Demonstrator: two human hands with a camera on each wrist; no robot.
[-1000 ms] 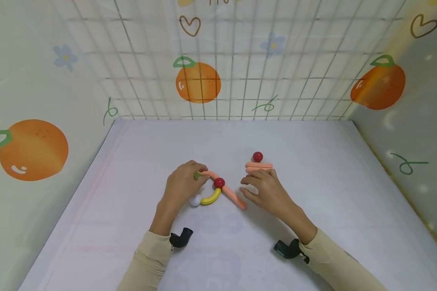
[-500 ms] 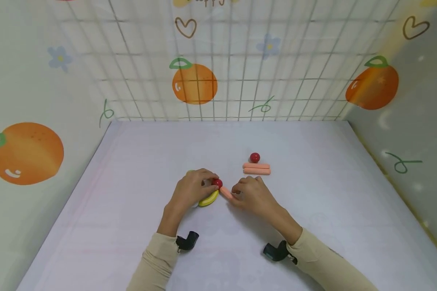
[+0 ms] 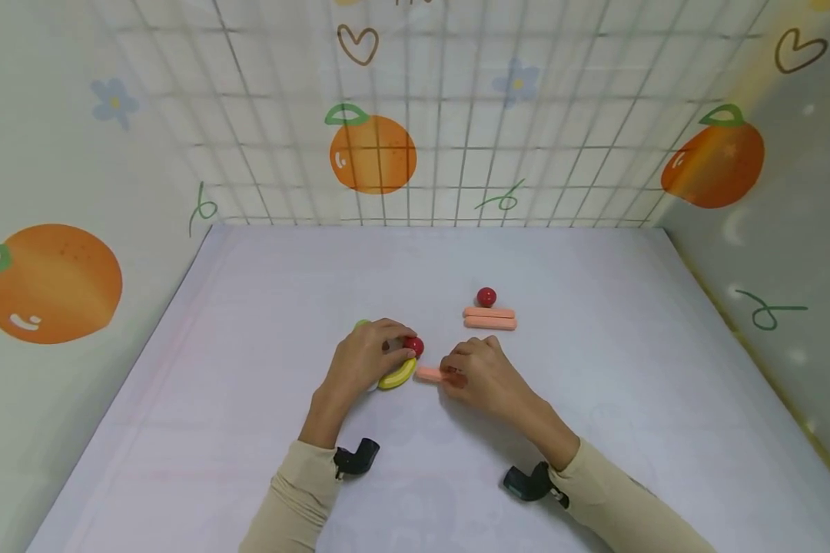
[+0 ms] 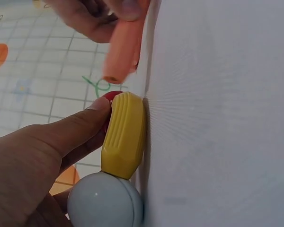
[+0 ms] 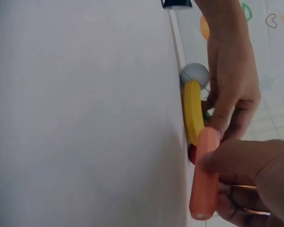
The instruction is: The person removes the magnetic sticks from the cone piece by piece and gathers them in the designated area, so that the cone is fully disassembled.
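My left hand (image 3: 368, 355) pinches a red ball (image 3: 417, 347) between thumb and finger, low on the table. A curved yellow rod (image 4: 123, 137) runs from that ball to a pale grey ball (image 4: 102, 201); both look like parts of a magnetic building toy. Between the fingers and thumb of my right hand (image 3: 483, 372) is a straight salmon rod (image 5: 204, 189). Its free end points at the red ball, with a small gap showing in the left wrist view. Part of a green ball (image 3: 362, 323) peeks out behind my left hand, which hides the salmon rod there.
Two more salmon rods (image 3: 489, 318) lie side by side beyond my right hand, with a second red ball (image 3: 486, 296) just behind them. A white table (image 3: 283, 276) meets printed, grid-patterned walls. Each wrist carries a black camera mount (image 3: 360, 458).
My left hand has shifted from the green ball's end to the red ball. My right hand has taken hold of the straight salmon rod, drawn it off that ball and turned it nearly level.
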